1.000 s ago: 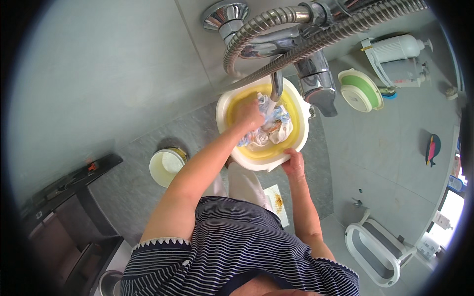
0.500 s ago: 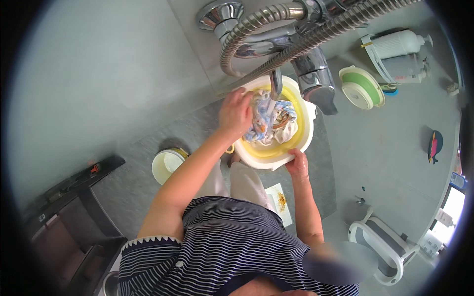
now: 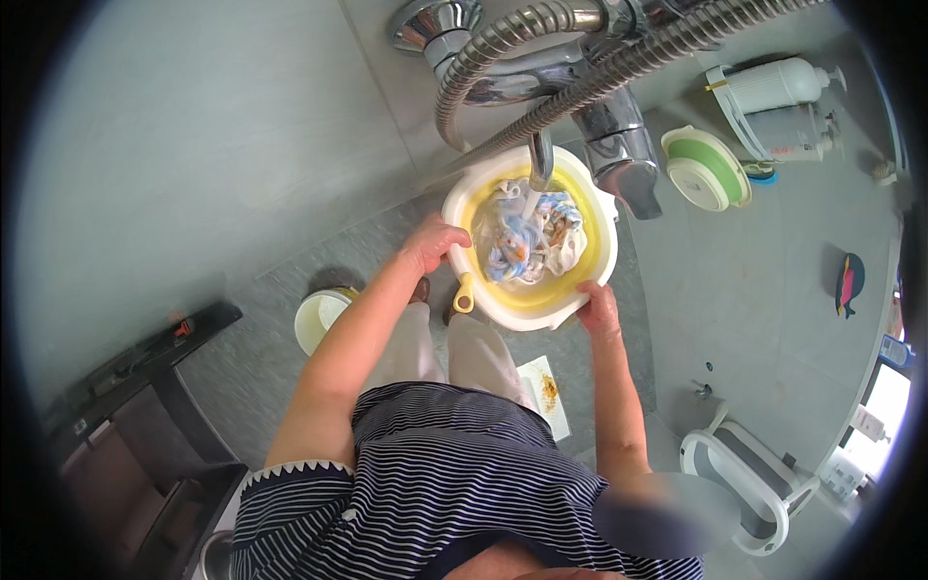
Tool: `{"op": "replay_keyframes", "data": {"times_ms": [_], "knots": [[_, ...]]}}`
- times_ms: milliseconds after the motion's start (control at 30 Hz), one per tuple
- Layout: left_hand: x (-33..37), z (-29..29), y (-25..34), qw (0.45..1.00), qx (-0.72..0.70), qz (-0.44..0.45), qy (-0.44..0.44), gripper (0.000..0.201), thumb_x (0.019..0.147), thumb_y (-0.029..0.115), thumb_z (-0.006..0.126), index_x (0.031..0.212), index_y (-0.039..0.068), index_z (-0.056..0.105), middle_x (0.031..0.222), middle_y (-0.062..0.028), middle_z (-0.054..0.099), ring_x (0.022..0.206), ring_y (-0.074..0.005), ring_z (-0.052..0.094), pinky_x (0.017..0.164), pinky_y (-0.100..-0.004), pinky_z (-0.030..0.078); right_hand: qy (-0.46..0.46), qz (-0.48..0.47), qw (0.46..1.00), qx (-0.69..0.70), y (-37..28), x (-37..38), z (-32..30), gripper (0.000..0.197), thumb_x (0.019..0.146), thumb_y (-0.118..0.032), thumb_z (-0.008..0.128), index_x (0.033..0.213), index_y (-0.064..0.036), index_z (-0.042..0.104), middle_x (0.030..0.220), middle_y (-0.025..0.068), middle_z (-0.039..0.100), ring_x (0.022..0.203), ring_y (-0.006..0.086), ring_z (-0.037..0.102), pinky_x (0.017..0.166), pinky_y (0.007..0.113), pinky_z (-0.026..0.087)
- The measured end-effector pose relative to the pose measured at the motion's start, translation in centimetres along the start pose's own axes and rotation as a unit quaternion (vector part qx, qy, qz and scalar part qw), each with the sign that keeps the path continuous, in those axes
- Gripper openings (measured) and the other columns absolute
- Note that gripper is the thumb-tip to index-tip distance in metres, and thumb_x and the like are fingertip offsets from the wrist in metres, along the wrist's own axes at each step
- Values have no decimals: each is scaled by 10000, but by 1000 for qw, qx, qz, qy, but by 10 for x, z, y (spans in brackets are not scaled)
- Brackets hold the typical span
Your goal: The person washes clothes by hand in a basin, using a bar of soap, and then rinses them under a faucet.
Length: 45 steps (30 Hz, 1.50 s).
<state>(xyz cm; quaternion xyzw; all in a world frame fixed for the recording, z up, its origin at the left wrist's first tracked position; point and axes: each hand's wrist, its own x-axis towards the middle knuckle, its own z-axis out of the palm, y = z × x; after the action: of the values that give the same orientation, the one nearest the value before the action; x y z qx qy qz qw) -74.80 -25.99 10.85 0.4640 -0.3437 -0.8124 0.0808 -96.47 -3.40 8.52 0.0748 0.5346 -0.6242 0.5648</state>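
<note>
My left hand (image 3: 437, 243) grips the left rim of a white and yellow wash basin (image 3: 608, 253), thumb over the edge. At the near right of the rim, my right hand (image 3: 598, 310) holds the basin too, its fingers partly hidden beneath. Wet cloth (image 3: 515, 249) with a white and blue pattern lies bunched in the basin, in some water. From the chrome tap spout (image 3: 541, 166) above it, water runs down onto the cloth. A yellow loop handle (image 3: 465, 293) sticks out at the basin's near left.
A chrome mixer (image 3: 619, 159) and a metal shower hose (image 3: 599, 72) pass over the basin's far side. On the floor stand a white bucket (image 3: 319, 321) and a stained white floor plate (image 3: 547, 396). A green folding basin (image 3: 706, 168) and a bottle rack (image 3: 739, 111) hang on the right wall.
My left hand has left the cloth and moved back and left onto the basin's rim. The cloth has settled lower in the basin. My right hand stays on the rim.
</note>
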Motion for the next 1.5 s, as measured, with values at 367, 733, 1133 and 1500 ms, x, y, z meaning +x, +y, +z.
{"op": "replay_keyframes", "data": {"times_ms": [367, 733, 1133, 1500], "knots": [[-7, 6, -30, 995, -85, 8, 57, 310, 579, -22, 579, 888, -15, 567, 774, -88, 580, 624, -186, 567, 503, -277, 447, 92, -361, 727, -577, -62, 4, 76, 565, 707, -75, 646, 1223, -86, 416, 1127, 112, 509, 1010, 209, 513, 803, 310, 453], [-14, 15, -29, 986, -141, 54, 70, 243, 573, 10, 581, 808, -52, 567, 711, -99, 555, 593, -195, 546, 489, -297, 435, 75, -302, 705, -637, -11, 51, 109, 224, 727, -235, 627, 888, -80, 612, 843, 113, 541, 746, 270, 551, 696, 359, 455], [-7, 8, -33, 990, -115, 51, 58, 241, 574, 9, 563, 810, -42, 566, 716, -86, 558, 576, -169, 540, 446, -265, 399, 51, -285, 753, -591, -70, 18, 78, 179, 791, -116, 571, 953, -59, 619, 792, 50, 629, 652, 143, 578, 629, 249, 464], [-21, 10, -11, 992, -94, 47, 68, 205, 570, 15, 592, 770, -11, 557, 659, -65, 542, 516, -130, 501, 402, -242, 333, 25, -234, 864, -444, -101, -6, 85, 187, 847, -141, 539, 1010, -61, 581, 895, 2, 606, 740, 72, 567, 586, 192, 423]]}}
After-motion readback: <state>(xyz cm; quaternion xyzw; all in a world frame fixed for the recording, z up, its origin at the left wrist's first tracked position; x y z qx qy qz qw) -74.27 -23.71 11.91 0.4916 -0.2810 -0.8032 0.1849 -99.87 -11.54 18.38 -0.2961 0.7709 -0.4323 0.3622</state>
